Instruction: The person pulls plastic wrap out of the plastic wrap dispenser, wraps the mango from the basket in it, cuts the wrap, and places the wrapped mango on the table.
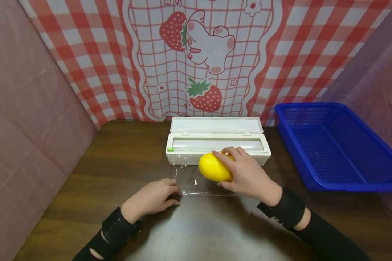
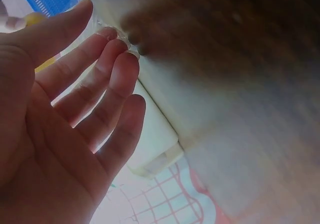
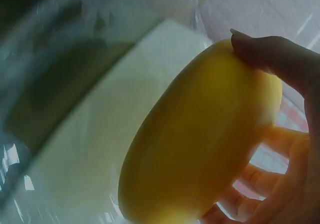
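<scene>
My right hand point(image 1: 249, 177) grips a smooth yellow oval fruit point(image 1: 213, 167), its kind unclear, thumb on one side and fingers on the other. The fruit is above a clear sheet of plastic wrap point(image 1: 191, 185), which extends toward me from a white wrap dispenser box point(image 1: 186, 158) with its lid raised. At the sheet's near left corner, my left hand point(image 1: 153, 197) rests low over the table, fingers bent a little. In the left wrist view, the fingertips point(image 2: 107, 33) touch the film's edge while the thumb stands apart from them.
A blue perforated plastic basket point(image 1: 300, 159) stands at the right on the brown wooden table point(image 1: 117, 163). A green slider point(image 1: 170, 149) sits at the dispenser's left end. Behind hangs a red-and-white checked cloth point(image 1: 101, 54); pink cloth point(image 1: 29, 108) lines the sides.
</scene>
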A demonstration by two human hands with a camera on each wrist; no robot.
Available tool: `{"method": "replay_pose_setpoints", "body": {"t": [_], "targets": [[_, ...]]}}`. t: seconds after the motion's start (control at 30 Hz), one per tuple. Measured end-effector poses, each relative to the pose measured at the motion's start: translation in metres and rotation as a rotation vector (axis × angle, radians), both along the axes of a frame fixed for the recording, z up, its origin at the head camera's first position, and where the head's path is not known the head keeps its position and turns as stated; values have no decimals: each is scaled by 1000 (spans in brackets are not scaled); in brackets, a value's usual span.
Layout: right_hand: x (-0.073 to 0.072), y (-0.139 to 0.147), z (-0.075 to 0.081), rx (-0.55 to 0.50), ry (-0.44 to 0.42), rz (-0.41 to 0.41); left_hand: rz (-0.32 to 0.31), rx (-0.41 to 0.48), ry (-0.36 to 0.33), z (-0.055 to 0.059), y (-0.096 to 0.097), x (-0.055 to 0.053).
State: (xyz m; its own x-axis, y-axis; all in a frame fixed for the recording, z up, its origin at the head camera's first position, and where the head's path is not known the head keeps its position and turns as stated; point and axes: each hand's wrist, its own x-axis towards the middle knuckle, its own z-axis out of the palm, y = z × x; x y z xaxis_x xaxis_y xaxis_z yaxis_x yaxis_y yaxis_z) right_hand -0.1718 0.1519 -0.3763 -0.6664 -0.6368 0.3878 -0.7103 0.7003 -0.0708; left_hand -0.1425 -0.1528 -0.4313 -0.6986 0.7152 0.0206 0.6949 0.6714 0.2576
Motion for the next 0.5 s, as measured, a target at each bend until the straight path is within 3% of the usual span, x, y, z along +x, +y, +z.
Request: {"method": "replay_pose_setpoints", "body": {"t": [0.23, 0.5], "targets": [[3, -18, -28, 25, -64, 37, -9, 1, -7, -2, 1, -1], [0, -24, -45, 37, -89, 47, -13, 2, -5, -2, 1, -1]]}}
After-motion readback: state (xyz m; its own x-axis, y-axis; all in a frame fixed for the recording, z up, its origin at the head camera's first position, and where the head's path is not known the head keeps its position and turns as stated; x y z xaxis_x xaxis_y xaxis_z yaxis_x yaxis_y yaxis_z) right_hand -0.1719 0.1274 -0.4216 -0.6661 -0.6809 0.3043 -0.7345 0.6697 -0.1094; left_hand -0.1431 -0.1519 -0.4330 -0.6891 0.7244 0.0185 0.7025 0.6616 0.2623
